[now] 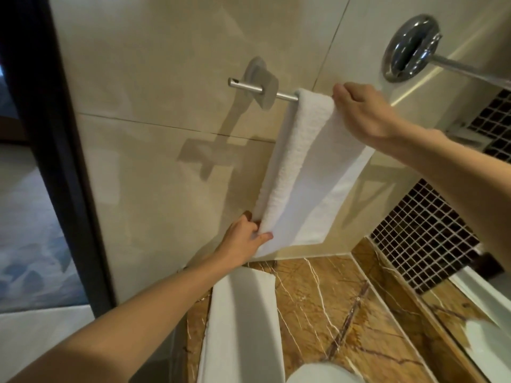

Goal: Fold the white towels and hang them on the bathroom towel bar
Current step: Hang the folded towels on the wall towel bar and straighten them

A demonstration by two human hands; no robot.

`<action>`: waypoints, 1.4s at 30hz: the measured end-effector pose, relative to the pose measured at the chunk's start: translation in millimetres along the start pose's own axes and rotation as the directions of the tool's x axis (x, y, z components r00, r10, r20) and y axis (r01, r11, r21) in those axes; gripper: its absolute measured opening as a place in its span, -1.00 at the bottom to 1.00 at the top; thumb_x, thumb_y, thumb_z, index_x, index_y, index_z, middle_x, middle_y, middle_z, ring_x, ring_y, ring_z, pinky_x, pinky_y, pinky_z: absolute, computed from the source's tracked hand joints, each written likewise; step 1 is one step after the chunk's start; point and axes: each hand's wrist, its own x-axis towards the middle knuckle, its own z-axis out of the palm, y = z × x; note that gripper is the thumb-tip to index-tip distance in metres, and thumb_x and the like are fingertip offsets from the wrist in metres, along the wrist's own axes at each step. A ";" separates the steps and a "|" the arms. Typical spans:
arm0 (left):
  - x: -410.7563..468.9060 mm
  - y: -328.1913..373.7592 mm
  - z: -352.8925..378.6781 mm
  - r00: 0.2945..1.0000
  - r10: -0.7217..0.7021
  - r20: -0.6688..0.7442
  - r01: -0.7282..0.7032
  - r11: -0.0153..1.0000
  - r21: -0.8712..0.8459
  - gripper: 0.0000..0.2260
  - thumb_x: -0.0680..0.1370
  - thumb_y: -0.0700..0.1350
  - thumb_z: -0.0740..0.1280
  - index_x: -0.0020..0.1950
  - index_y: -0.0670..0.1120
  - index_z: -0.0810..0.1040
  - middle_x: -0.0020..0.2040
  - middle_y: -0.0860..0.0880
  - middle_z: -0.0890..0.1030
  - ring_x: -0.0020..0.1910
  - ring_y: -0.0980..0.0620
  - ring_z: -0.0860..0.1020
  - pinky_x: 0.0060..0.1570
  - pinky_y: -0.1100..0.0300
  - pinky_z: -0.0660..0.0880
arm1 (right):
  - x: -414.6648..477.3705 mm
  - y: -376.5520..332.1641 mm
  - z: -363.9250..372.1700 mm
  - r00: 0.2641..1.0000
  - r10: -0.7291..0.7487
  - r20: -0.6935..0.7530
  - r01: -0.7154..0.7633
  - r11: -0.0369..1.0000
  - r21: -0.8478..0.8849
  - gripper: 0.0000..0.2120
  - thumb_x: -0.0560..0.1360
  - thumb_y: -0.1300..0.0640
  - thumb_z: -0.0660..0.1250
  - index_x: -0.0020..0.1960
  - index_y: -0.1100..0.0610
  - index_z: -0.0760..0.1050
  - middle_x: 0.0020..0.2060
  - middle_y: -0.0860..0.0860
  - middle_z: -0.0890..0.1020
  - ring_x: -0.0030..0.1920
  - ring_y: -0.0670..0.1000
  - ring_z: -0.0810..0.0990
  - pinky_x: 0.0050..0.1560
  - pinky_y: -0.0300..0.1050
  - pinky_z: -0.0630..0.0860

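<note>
Where white towel (307,172) drapes, towel bar (246,87) hidden, right hand (362,111) gripping top.

Glossy beige wall tiles (166,37), brown veined marble (318,313), dark mosaic (423,239).

A bathroom: glossy beige wall tiles (166,37), a metal towel bar (246,86), marble floor (318,299) and dark mosaic tiling (414,239).

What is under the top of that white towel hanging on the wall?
The towel drapes over a metal towel bar, whose left end sticks out bare. The stretch beneath the cloth is covered, and the right hand hides whatever lies further right.
</note>
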 end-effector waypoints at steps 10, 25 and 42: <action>-7.3 -10.2 13.3 0.979 0.034 -0.199 -0.050 0.996 -0.076 -0.77 0.43 -0.07 0.47 -0.30 -0.05 0.45 -0.25 0.09 0.37 -0.30 0.06 0.39 -0.29 0.25 0.23 | -4.4 -5.7 -4.4 0.998 -0.045 -0.038 0.044 0.999 -0.017 -0.59 0.64 0.02 0.03 -0.20 0.28 0.41 -0.20 0.25 0.51 -0.14 0.24 0.47 -0.19 -0.01 0.29; -26.0 -30.9 30.0 0.965 -0.061 -0.257 0.016 0.985 -0.174 -0.77 0.41 -0.15 0.49 -0.35 -0.25 0.57 -0.33 -0.06 0.51 -0.31 -0.08 0.54 -0.25 0.12 0.43 | -8.8 -12.2 -2.4 0.992 -0.128 0.004 0.128 0.992 0.019 -0.62 0.64 -0.03 0.05 -0.16 0.21 0.42 -0.23 0.13 0.49 -0.17 0.12 0.43 -0.22 -0.10 0.20; -11.5 -39.7 32.7 0.959 -0.208 -0.191 0.139 0.936 -0.323 -0.81 0.37 -0.09 0.53 -0.38 -0.13 0.63 -0.06 0.00 0.52 -0.01 0.08 0.54 -0.02 0.29 0.41 | -23.2 -10.4 0.4 0.991 -0.112 -0.069 0.118 0.990 0.082 -0.65 0.62 -0.05 0.11 0.15 0.14 0.54 0.01 0.04 0.59 0.01 0.04 0.51 -0.06 -0.13 0.33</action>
